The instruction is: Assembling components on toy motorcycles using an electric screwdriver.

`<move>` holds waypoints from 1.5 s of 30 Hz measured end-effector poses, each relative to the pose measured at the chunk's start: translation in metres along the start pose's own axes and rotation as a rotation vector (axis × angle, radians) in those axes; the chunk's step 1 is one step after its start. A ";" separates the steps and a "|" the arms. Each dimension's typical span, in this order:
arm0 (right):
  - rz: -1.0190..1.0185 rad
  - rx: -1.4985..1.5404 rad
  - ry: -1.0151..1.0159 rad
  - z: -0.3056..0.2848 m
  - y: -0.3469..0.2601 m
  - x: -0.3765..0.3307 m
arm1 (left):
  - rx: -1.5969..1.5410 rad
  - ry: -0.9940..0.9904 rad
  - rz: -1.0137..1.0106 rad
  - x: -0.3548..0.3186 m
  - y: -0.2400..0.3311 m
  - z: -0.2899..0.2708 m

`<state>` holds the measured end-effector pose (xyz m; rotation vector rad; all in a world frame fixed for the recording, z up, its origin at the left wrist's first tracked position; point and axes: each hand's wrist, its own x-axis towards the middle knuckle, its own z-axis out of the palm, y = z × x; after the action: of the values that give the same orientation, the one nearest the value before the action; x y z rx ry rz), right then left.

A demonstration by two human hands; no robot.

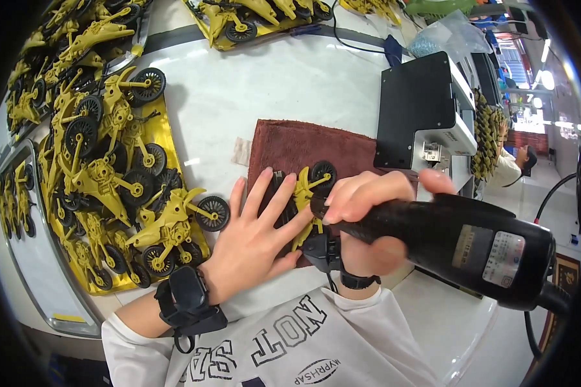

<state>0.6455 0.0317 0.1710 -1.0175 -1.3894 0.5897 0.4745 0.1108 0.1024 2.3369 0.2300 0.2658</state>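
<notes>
A white tabletop (226,90) stretches beneath me across most of the frame. Yellow toy motorcycles (100,174) with black wheels crowd the left side. A reddish-brown towel (316,142) lies at centre, a black boxy machine (410,109) at upper right of it. The black power tool (432,245) slants in from the lower right, my right hand (368,192) clamped round it. My left hand (255,238) lies spread, fingers apart, its index reaching the single motorcycle (305,187) on the towel, just right of centre; I can't tell whether the tool's tip touches it.
</notes>
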 end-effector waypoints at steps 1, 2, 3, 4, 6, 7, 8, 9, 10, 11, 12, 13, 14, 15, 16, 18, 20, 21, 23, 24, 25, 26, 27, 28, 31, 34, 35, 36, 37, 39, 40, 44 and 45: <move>0.001 0.001 -0.003 0.006 0.003 -0.002 | -0.001 0.002 -0.002 0.001 0.000 0.000; 0.005 -0.082 0.190 0.020 0.007 -0.003 | -0.001 0.003 0.000 0.001 0.000 -0.001; 0.012 -0.168 0.388 0.031 0.009 -0.003 | -0.003 -0.002 0.005 0.000 0.001 -0.001; -0.011 -0.163 0.414 0.032 0.012 -0.003 | -0.006 -0.005 0.005 0.000 0.002 -0.001; 0.013 -0.148 0.443 0.034 0.010 -0.002 | 0.003 -0.006 0.006 0.002 0.002 -0.002; 0.034 -0.131 0.470 0.032 0.009 -0.001 | 0.007 -0.006 0.017 0.003 0.003 -0.001; 0.022 -0.154 0.405 0.026 0.008 -0.004 | 0.022 -0.002 0.006 0.004 0.004 0.001; 0.013 -0.168 0.417 0.026 0.007 -0.004 | 0.035 -0.003 0.003 0.003 0.003 0.001; 0.025 -0.177 0.393 0.026 0.004 -0.003 | 0.037 -0.009 0.023 0.002 0.001 0.001; 0.037 -0.187 0.370 0.027 0.001 -0.003 | 0.053 -0.014 0.007 0.001 -0.001 0.000; 0.055 -0.216 0.353 0.024 -0.007 -0.003 | 0.055 -0.022 0.006 0.003 0.000 0.001; 0.043 -0.220 0.357 0.017 -0.015 -0.001 | 0.063 -0.019 0.015 0.004 0.000 0.000; -0.121 -0.217 0.398 0.004 -0.029 0.000 | 0.089 -0.016 0.004 0.005 0.000 -0.002; -0.273 -0.221 0.436 -0.012 -0.051 -0.002 | 0.100 -0.017 -0.006 0.006 0.007 0.001; -0.344 -0.242 0.686 -0.021 -0.065 -0.004 | 0.119 -0.013 -0.003 0.005 0.006 0.003; -0.294 -0.456 0.915 -0.065 -0.092 -0.003 | 0.130 -0.005 0.003 0.003 0.010 0.000; -0.281 -0.570 1.057 -0.107 -0.083 0.002 | 0.125 0.003 0.008 0.006 0.010 0.002; -0.298 -0.560 1.004 -0.114 -0.077 0.003 | 0.126 0.001 0.024 0.007 0.009 0.003; -0.304 -0.478 0.954 -0.118 -0.059 0.003 | 0.140 0.001 0.004 0.005 0.008 0.004; -0.238 -0.528 0.979 -0.119 -0.052 0.000 | 0.146 0.003 0.006 0.004 0.009 0.003; -0.171 -0.578 1.003 -0.119 -0.048 -0.003 | 0.148 0.003 0.011 0.005 0.010 0.003; -0.141 -0.563 1.021 -0.121 -0.049 -0.001 | 0.149 0.006 0.015 0.006 0.010 0.003; -0.144 -0.560 1.022 -0.119 -0.052 0.001 | 0.154 0.009 0.014 0.005 0.010 0.001; -0.072 -0.511 1.023 -0.114 -0.054 0.001 | 0.157 0.011 0.014 0.004 0.010 0.002; 0.046 -0.372 0.875 -0.088 -0.057 -0.016 | 0.149 0.026 -0.003 0.003 0.007 0.001; -0.102 -0.100 0.709 -0.040 -0.060 -0.023 | 0.116 -0.029 0.017 0.006 0.009 0.001; -0.124 -0.071 0.694 -0.023 -0.058 -0.018 | 0.112 -0.039 0.013 0.005 0.009 0.001; -0.117 -0.065 0.669 -0.012 -0.054 -0.012 | 0.109 -0.030 0.014 0.004 0.009 0.001; -0.097 -0.058 0.663 -0.004 -0.045 -0.005 | 0.112 -0.013 0.011 0.004 0.008 0.000; -0.122 -0.036 0.627 0.001 -0.024 0.003 | 0.117 -0.007 0.001 0.003 0.007 0.000; -0.102 -0.055 0.615 0.001 -0.019 0.004 | 0.115 -0.013 0.004 0.003 0.006 0.000; -0.085 -0.115 0.622 0.000 -0.012 0.016 | 0.110 -0.010 0.008 0.003 0.008 0.001; -0.082 -0.111 0.618 0.000 -0.011 0.017 | 0.112 -0.001 0.007 0.003 0.007 0.002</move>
<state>0.6459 0.0409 0.1890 -1.1057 -0.9128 0.1119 0.4787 0.1051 0.1065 2.4493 0.2417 0.2617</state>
